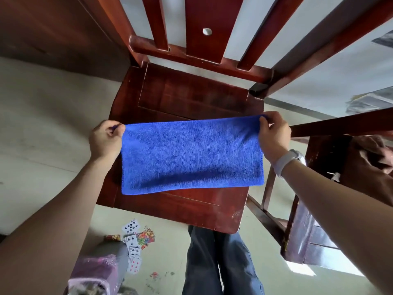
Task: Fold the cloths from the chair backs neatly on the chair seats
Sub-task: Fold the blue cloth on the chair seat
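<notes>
A blue cloth (191, 155) hangs over a red wooden seat (187, 96), its far corners pinched by the left hand (105, 139) and right hand (274, 136). Playing cards (135, 241) litter the pale floor (42, 128) near-left; a second chair (319, 220) stands right.

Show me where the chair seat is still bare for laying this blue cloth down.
Bare wood lies behind the blue cloth, between its far edge and the chair back. A narrower strip runs between the cloth's near edge and the chair seat's front rim. The middle is crowded: the cloth spans it, both hands, left and right, pinching its far corners.
</notes>
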